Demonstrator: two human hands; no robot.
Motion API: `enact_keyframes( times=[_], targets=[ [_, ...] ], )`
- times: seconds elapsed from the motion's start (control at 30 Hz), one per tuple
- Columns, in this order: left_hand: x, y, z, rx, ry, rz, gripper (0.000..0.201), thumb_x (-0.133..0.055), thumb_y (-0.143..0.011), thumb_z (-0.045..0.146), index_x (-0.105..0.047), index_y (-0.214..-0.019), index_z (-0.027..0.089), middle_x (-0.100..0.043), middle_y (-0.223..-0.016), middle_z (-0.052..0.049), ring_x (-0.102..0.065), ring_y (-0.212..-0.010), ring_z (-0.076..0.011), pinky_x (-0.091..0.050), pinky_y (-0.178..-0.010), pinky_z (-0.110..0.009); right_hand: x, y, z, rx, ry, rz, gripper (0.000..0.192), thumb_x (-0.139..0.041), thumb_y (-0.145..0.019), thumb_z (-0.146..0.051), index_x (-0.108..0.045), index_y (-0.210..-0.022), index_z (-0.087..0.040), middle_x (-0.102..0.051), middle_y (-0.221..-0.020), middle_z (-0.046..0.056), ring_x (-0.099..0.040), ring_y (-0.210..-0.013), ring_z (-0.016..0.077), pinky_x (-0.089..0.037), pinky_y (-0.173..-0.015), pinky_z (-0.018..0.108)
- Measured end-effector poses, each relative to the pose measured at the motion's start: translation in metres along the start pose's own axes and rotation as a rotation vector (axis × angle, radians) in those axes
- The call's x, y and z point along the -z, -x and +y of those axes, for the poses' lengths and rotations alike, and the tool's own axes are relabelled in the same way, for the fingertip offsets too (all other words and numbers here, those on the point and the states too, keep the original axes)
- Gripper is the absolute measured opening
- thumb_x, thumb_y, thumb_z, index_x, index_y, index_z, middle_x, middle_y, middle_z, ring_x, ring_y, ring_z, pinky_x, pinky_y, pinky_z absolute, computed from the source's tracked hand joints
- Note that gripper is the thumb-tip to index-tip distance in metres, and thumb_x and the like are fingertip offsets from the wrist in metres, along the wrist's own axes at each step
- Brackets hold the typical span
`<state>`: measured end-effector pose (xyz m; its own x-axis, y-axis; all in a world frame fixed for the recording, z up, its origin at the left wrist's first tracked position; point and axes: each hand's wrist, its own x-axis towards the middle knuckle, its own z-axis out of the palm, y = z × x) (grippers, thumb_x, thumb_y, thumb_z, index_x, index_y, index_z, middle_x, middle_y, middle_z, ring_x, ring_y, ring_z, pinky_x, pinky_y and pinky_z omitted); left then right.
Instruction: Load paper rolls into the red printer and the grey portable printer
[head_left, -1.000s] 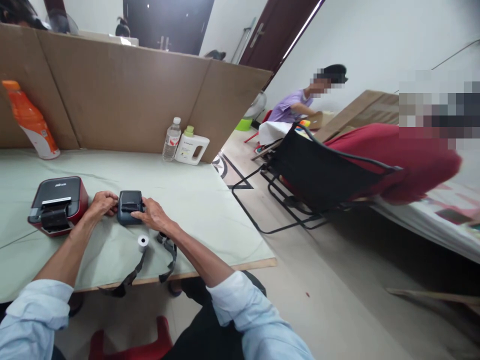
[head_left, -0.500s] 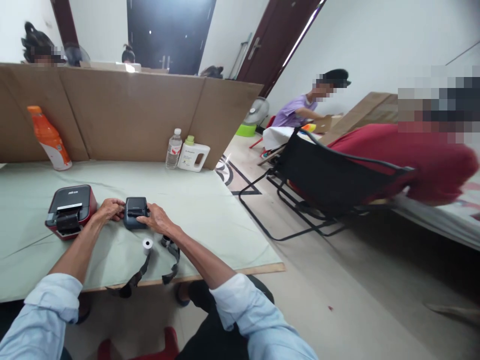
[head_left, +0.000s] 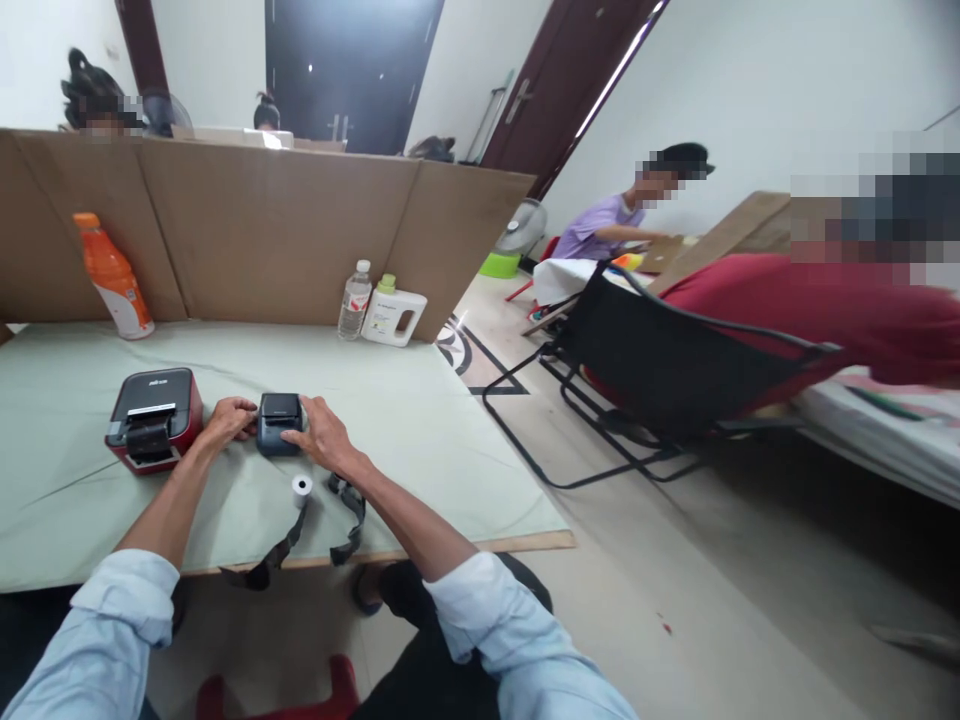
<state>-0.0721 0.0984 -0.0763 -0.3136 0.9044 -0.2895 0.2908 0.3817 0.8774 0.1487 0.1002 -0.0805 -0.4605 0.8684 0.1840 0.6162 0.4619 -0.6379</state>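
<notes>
A small dark portable printer sits on the pale green tabletop between my hands. My right hand grips it from its right side, the thumb lying on its front and the fingers round the edge. Beside its left edge is my left hand, fingers curled and drawn together; whatever they may hold is too small to make out. A larger black and red label printer stands left of my left hand. Nearer to me are a white paper roll and crumpled black strips, one hanging over the table edge.
A cardboard screen runs along the back of the table. In front of it stand an orange bottle, a clear water bottle and a white jug. To the right are a black folding chair and two seated people.
My view has shifted slightly, so the table and its things lie a little further right in the picture. My right hand stays on the small printer; my left stays beside it.
</notes>
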Motion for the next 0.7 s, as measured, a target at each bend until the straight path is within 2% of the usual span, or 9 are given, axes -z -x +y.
enact_keyframes(
  times=[0.1,0.23,0.3,0.37,0.5,0.6,0.7],
  targets=[
    [-0.003,0.0,-0.005,-0.041,0.035,0.019,0.022,-0.079,-0.07,0.025,-0.066,-0.086,0.016,-0.066,-0.062,0.0,-0.064,-0.054,-0.0134,-0.044,-0.045,-0.017,0.001,-0.006,-0.005,0.101,0.134,0.031,0.047,-0.074,-0.092,-0.034,-0.062,-0.136,-0.023,-0.059,-0.131,0.012,-0.057,-0.118,0.0269,-0.05,-0.099,0.039],
    [-0.007,0.001,-0.012,-0.1,0.092,0.037,0.03,-0.08,-0.068,0.032,-0.068,-0.09,0.016,-0.07,-0.071,-0.002,-0.064,-0.056,-0.014,-0.044,-0.045,-0.019,0.0,-0.021,-0.006,0.223,0.269,0.036,0.018,-0.069,-0.096,-0.026,-0.072,-0.113,-0.023,-0.062,-0.125,0.011,-0.055,-0.115,0.0276,-0.051,-0.098,0.041],
    [-0.007,0.003,-0.016,-0.136,0.125,0.048,0.036,-0.081,-0.066,0.036,-0.07,-0.094,0.016,-0.072,-0.079,-0.003,-0.064,-0.058,-0.0137,-0.045,-0.046,-0.02,-0.001,-0.026,-0.004,0.287,0.313,0.04,0.011,-0.065,-0.097,-0.023,-0.074,-0.104,-0.023,-0.064,-0.12,0.011,-0.054,-0.111,0.0268,-0.05,-0.097,0.04],
    [-0.006,0.006,-0.021,-0.21,0.172,0.042,0.043,-0.082,-0.063,0.041,-0.071,-0.096,0.016,-0.072,-0.083,-0.004,-0.063,-0.061,-0.0139,-0.048,-0.049,-0.021,-0.003,-0.028,-0.001,0.324,0.341,0.046,0.011,-0.063,-0.099,-0.021,-0.073,-0.099,-0.023,-0.065,-0.115,0.01,-0.054,-0.108,0.0256,-0.05,-0.095,0.038],
    [-0.003,0.003,-0.029,-0.397,0.213,-0.041,0.048,-0.081,-0.064,0.047,-0.073,-0.1,0.016,-0.068,-0.074,-0.002,-0.064,-0.065,-0.0166,-0.056,-0.06,-0.028,-0.005,-0.024,0.004,0.361,0.361,0.073,0.012,-0.061,-0.101,-0.021,-0.073,-0.099,-0.022,-0.066,-0.112,0.009,-0.055,-0.105,0.024,-0.049,-0.092,0.035],
    [-0.001,-0.005,-0.029,-0.549,0.138,-0.035,0.036,-0.077,-0.067,0.045,-0.074,-0.089,0.016,-0.073,-0.091,-0.008,-0.069,-0.08,-0.0216,-0.059,-0.07,-0.033,-0.005,-0.018,0.004,0.397,0.389,0.076,0.014,-0.059,-0.101,-0.019,-0.073,-0.102,-0.021,-0.066,-0.112,0.01,-0.056,-0.104,0.0241,-0.048,-0.091,0.035],
    [0.001,-0.013,-0.028,-0.697,0.021,-0.022,0.027,-0.073,-0.073,0.041,-0.077,-0.085,0.018,-0.073,-0.11,-0.012,-0.07,-0.102,-0.0271,-0.059,-0.09,-0.041,-0.004,-0.013,0.003,0.421,0.417,0.07,0.016,-0.057,-0.102,-0.018,-0.073,-0.102,-0.021,-0.066,-0.111,0.01,-0.056,-0.102,0.0232,-0.048,-0.09,0.034]
  ],
)
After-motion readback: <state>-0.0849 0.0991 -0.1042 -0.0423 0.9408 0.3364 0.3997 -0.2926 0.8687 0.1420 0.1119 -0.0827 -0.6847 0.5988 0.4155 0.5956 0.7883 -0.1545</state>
